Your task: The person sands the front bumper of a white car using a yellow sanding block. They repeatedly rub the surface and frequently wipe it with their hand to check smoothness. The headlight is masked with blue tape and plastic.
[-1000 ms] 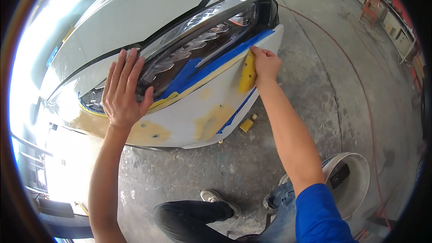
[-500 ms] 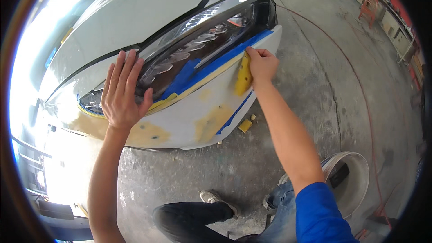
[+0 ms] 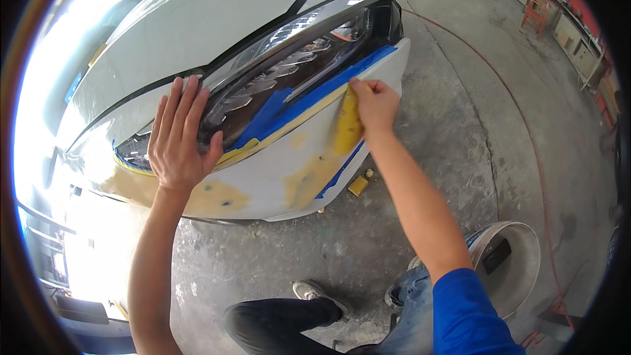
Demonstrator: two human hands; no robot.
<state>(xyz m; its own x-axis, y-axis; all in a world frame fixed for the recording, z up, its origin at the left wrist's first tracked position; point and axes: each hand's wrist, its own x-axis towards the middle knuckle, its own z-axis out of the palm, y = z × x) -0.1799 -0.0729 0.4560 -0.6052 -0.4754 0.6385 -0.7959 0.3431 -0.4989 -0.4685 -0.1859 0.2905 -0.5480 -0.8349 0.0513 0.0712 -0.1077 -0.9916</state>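
My left hand (image 3: pixel 183 138) lies flat with its fingers stretched out, over the corner of the headlight (image 3: pixel 263 79) and the edge of the pale grey hood (image 3: pixel 204 20). My right hand (image 3: pixel 377 106) pinches a yellow strip of sandpaper (image 3: pixel 348 125) with dark holes in it. The strip hangs against the white front bumper (image 3: pixel 263 181), a little blurred. Blue masking tape (image 3: pixel 309 98) and a yellow band run along the bumper's upper edge below the headlight. Tan filler patches (image 3: pixel 315 177) with dark spots show on the bumper.
A small yellow block (image 3: pixel 358 186) rests on the concrete floor beside the bumper. At the lower right stands a white bucket (image 3: pixel 519 256) with a dark object inside. A red hose (image 3: pixel 509 92) curves along the floor; an orange stool (image 3: pixel 536 12) stands by the far-right shelving.
My right hand has slid slightly left and down along the bumper, carrying the sandpaper with it. The left hand stays in place.
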